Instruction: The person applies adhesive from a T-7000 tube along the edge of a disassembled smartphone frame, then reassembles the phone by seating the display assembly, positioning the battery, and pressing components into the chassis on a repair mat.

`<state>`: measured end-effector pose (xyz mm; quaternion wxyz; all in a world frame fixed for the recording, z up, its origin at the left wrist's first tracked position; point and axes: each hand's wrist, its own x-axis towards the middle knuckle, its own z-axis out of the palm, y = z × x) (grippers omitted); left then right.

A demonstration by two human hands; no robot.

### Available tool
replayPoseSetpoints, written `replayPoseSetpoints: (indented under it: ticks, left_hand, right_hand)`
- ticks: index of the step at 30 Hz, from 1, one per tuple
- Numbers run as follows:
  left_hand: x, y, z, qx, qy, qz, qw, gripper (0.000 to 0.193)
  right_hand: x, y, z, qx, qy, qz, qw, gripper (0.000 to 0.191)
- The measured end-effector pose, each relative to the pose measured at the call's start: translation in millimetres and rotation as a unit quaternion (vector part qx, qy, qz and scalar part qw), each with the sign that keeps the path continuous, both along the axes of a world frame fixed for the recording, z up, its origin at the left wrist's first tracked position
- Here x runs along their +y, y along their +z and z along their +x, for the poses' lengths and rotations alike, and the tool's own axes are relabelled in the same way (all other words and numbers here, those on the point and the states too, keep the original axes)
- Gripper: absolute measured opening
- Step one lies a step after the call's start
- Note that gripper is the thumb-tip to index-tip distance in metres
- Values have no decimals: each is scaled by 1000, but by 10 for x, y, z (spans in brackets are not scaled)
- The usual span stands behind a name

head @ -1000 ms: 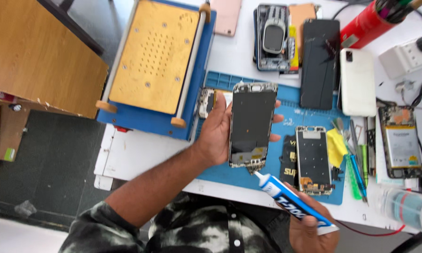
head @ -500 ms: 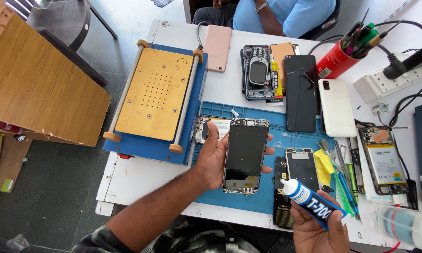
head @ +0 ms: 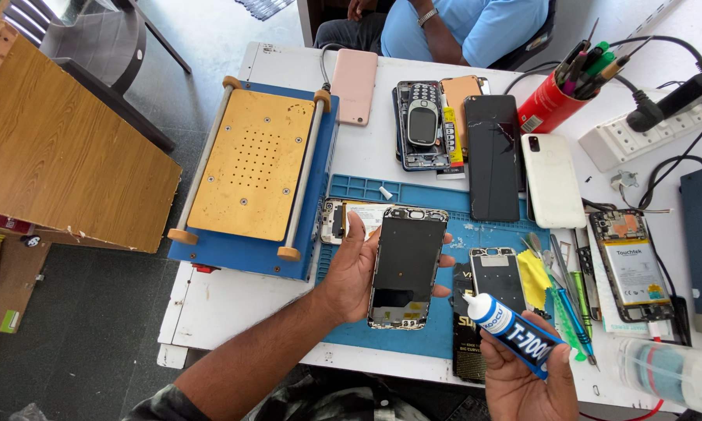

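The left hand (head: 351, 277) cradles a phone frame (head: 407, 267) from underneath, palm up; its grip is pinched on the frame's long edges, the thumb along the left edge and fingertips showing past the right edge. The frame sits face up and nearly upright in the view, its dark inner plate bare, held over the blue work mat (head: 413, 343). The right hand (head: 526, 374) has its grip wrapped tight around a glue tube (head: 511, 329), blue with a white cap end and a fine nozzle. The nozzle points up and left, just beside the frame's lower right edge; whether it touches cannot be told.

On the mat, right of the frame, lies a second opened phone body (head: 497, 274), with a yellow cloth (head: 534, 278) and some green and blue hand tools (head: 577, 312) beside it. Left of the mat stands a blue heating plate with a brass-coloured perforated top (head: 251, 165). Further back on the white surface (head: 210, 308) lie a pink phone (head: 355, 86), a small keypad phone (head: 423, 123), a black screen panel (head: 493, 156) and a white phone back (head: 552, 179). A red pen holder (head: 549, 103) stands near a power strip (head: 627, 140). Across the surface sits another person in a blue shirt (head: 475, 23).
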<state>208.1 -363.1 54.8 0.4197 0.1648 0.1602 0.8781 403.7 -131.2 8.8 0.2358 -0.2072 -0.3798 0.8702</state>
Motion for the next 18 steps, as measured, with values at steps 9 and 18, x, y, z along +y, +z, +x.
replayPoseSetpoints:
  ticks: [9,18]
  left_hand:
    - [2,-35,22,6,-49,-144,988,80]
    - [-31,15,9,-10,-75,-224,972,78]
  right_hand:
    - [-455,466,-278,65,10,328,942,48]
    - [-689,824,-558,16,11,556,831,42]
